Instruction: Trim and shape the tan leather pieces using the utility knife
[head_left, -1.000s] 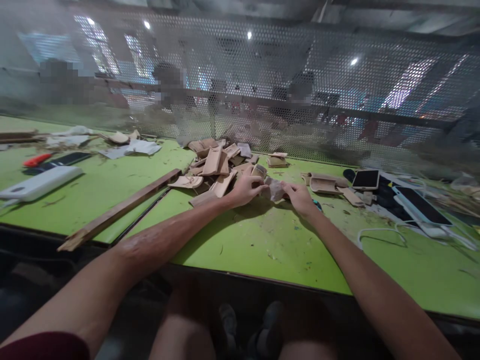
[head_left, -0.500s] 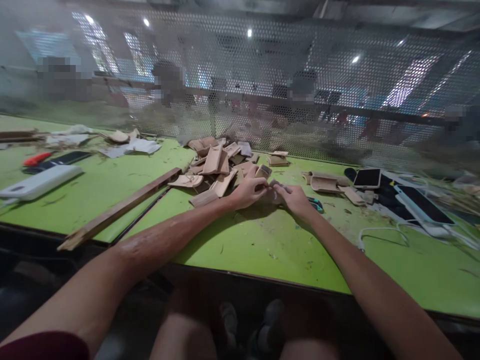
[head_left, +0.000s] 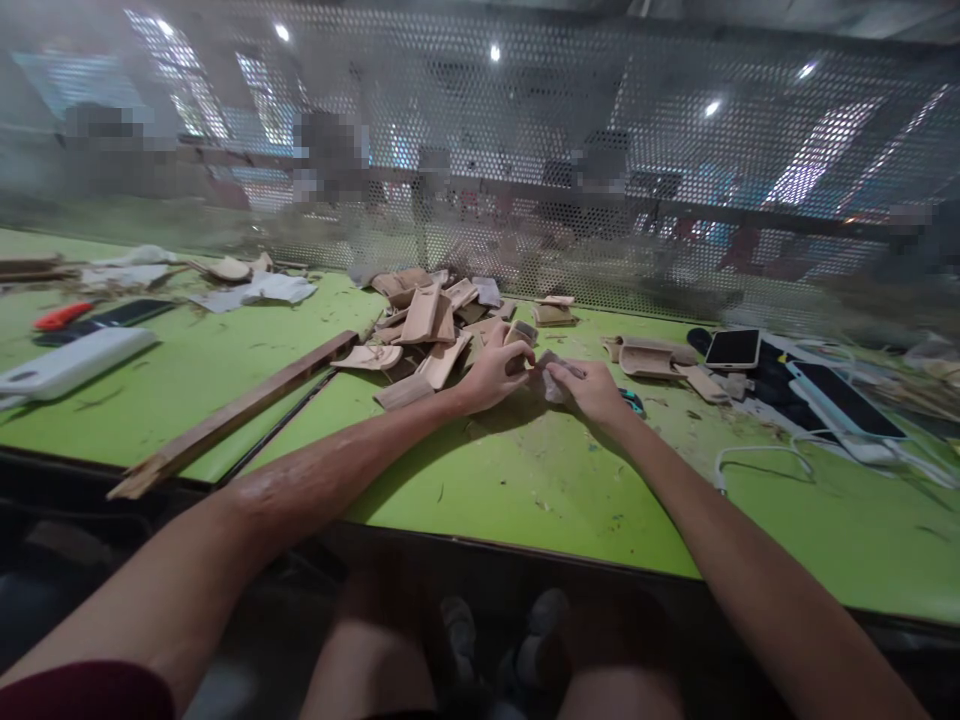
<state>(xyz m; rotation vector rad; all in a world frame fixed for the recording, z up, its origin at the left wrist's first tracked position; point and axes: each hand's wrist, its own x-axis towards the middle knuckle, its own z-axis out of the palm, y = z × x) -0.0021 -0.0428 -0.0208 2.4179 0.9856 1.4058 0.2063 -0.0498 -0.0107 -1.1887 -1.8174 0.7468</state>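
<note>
My left hand (head_left: 489,374) is closed around a small bamboo piece (head_left: 523,331), whose pale edge and darker end stick up above the fingers. Close beside it, my right hand (head_left: 592,385) pinches a crumpled grey scrap that looks like sandpaper (head_left: 553,378) between thumb and fingers. A small gap separates the fingertips of the two hands. Behind my left hand lies a heap of cut, curved bamboo pieces (head_left: 424,312). A teal-handled tool (head_left: 632,400), partly hidden, rests just past my right wrist.
A long wooden strip (head_left: 240,415) lies left, overhanging the front edge of the green table (head_left: 510,500). White power bank (head_left: 79,362) and an orange-handled tool (head_left: 64,316) are far left. Phones (head_left: 847,398), cable and bamboo halves (head_left: 649,357) sit right. A perforated screen (head_left: 480,200) stands behind.
My left fingers have loosened and drawn slightly away from the scrap in my right hand, opening a gap between them. The view has shifted a little; the heap looks unchanged.
</note>
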